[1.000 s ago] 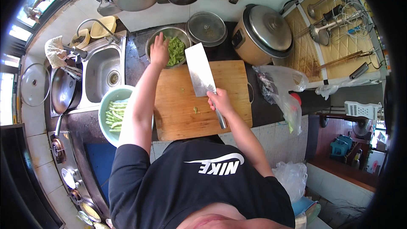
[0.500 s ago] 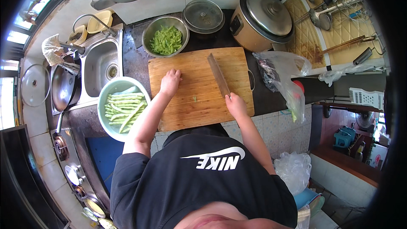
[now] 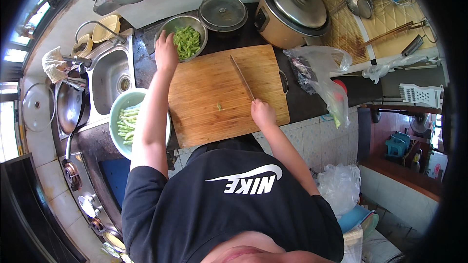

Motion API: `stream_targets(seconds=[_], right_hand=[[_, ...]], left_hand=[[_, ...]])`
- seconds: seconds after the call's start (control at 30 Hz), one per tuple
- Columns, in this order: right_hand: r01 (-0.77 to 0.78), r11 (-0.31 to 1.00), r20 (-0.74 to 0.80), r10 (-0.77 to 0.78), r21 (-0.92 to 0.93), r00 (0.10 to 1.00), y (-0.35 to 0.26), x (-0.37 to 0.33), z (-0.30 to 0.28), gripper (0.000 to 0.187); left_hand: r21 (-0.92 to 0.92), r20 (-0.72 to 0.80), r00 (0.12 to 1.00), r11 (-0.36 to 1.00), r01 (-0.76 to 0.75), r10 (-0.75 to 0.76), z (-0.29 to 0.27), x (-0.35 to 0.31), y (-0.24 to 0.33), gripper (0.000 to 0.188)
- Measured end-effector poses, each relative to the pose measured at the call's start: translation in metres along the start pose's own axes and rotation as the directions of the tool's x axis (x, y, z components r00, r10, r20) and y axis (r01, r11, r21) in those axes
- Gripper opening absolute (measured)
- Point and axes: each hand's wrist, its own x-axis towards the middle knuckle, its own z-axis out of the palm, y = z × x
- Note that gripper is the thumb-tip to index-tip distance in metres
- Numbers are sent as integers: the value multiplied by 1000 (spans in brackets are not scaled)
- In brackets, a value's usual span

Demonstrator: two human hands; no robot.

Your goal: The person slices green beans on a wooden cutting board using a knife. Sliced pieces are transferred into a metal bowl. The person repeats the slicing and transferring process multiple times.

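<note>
My left hand (image 3: pixel 166 51) is at the left rim of a steel bowl (image 3: pixel 204 42) of cut green beans (image 3: pixel 186 42). Its fingers look apart, and whether they touch the rim I cannot tell. In my right hand (image 3: pixel 263 113) is the handle of a kitchen knife (image 3: pixel 241 76), its long blade pointing away from me above the wooden cutting board (image 3: pixel 204 92). A small green bit of bean (image 3: pixel 219 107) lies on the board. To the left, my forearm partly hides a pale green basin (image 3: pixel 114 124) holding whole green beans (image 3: pixel 127 125).
Behind the board stand a lidded pot (image 3: pixel 223 13) and a large rice cooker (image 3: pixel 292 17). A clear plastic bag (image 3: pixel 324 80) hangs over the counter's edge at right. A steel sink (image 3: pixel 109 83) and a wok (image 3: pixel 71 107) are at left.
My left hand has gone from the board to the bowl of cut beans. The knife's blade has turned more edge-on to view. The whole view has shifted slightly.
</note>
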Motion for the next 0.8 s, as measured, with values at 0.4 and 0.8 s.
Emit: stream_targets(seconds=[0.4,0.8], right_hand=[[-17,1000,26,17,-12,1000,-4,-1,0,24],[30,997,3,-30,-67,1000,-8,-1,-2,23]], left_hand=[[-525,520,600,782,-336,607,8,-169,68,25],[-369,104,982,923,-110,159,-8,-65,45,7]])
